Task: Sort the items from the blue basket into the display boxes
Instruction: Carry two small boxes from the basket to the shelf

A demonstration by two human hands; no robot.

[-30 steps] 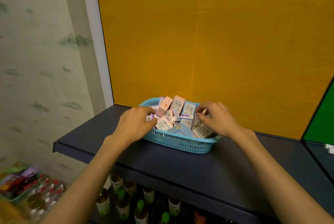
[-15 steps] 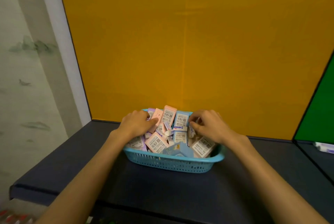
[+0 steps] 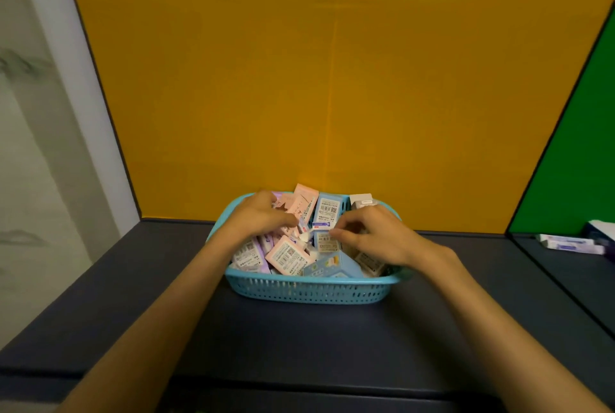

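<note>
The blue basket [image 3: 309,289] sits on the dark counter [image 3: 133,296] against the orange back panel [image 3: 332,79], heaped with small pink, blue and purple packets [image 3: 289,254] lying at all angles, likely why both hands are in it at once. The left hand [image 3: 258,218] reaches into the far left of the pile with fingers curled around pink packets there, though exactly which it grips is hidden. The right hand [image 3: 372,234] bends its fingers down onto a blue packet [image 3: 326,241] near the middle, apparently pinching it to lift. No display boxes are in view; white cartons [image 3: 569,244] lie on the neighbouring shelf, before a green panel [image 3: 572,146].
</note>
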